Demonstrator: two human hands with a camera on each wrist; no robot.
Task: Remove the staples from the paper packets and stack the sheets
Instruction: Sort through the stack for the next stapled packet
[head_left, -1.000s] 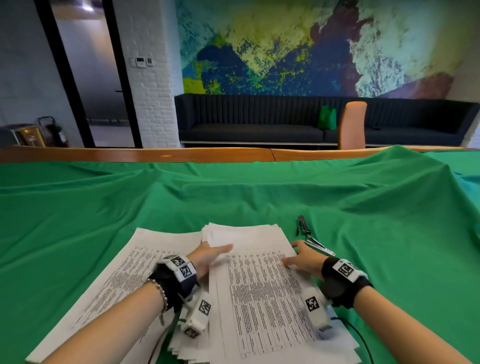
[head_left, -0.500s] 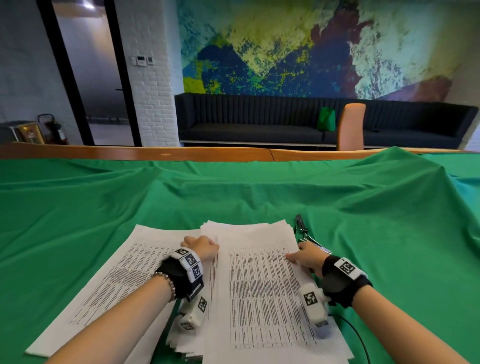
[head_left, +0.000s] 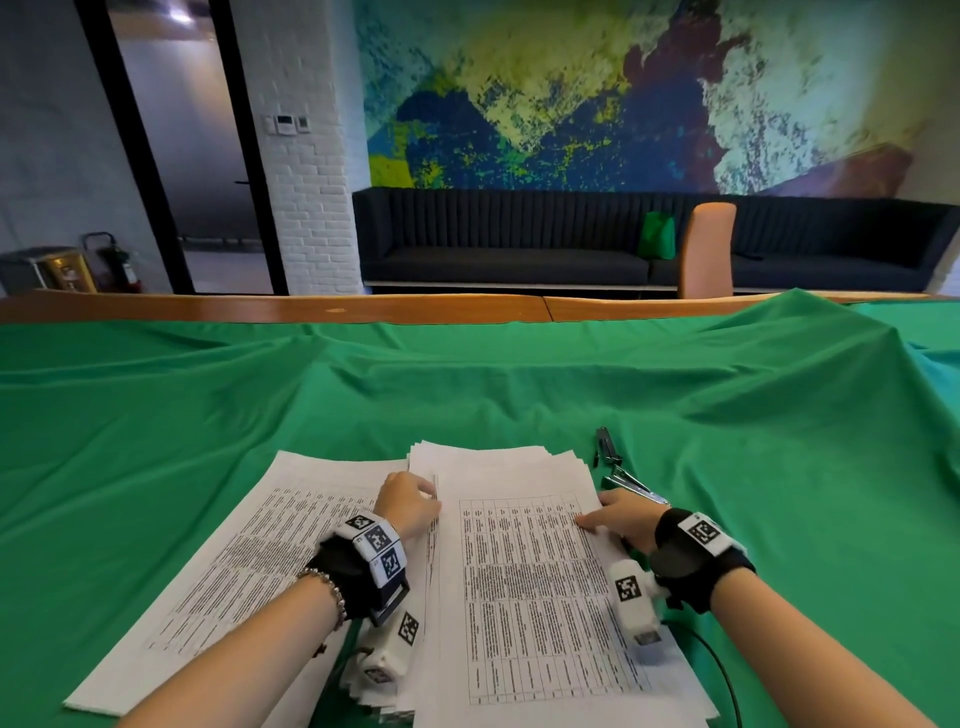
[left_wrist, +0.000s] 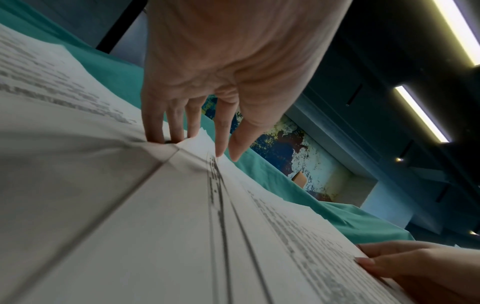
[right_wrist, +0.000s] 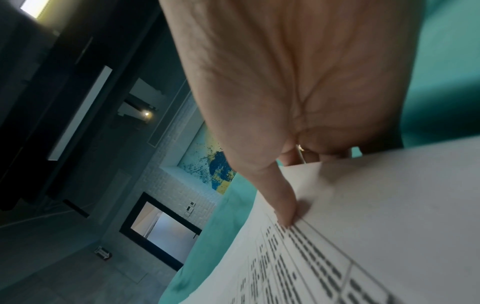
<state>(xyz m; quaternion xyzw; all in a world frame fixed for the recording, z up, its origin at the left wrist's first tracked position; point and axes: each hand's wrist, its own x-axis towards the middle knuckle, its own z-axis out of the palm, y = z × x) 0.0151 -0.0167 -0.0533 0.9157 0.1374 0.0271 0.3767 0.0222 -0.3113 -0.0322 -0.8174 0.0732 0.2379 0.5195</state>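
A thick stack of printed sheets (head_left: 530, 582) lies on the green cloth in front of me. My left hand (head_left: 410, 501) is at the stack's left edge; in the left wrist view its fingers (left_wrist: 155, 131) point nearly straight down and press the paper (left_wrist: 182, 226) there. My right hand (head_left: 618, 517) holds the stack's right edge. Its thumb (right_wrist: 284, 207) lies on the top sheet (right_wrist: 363, 226), and the other fingers go past the edge, out of sight. A second printed packet (head_left: 244, 566) lies to the left, partly under the stack. No staple is visible.
A black and metal staple tool (head_left: 618, 470) lies on the cloth just beyond my right hand. The green cloth (head_left: 467, 389) is wrinkled and rises in a fold at the far right. A wooden table edge (head_left: 311, 307) runs behind it.
My left hand has drawn back from lying flat on the top sheet to the stack's left edge. The sheets now sit straighter. My right hand has barely shifted.
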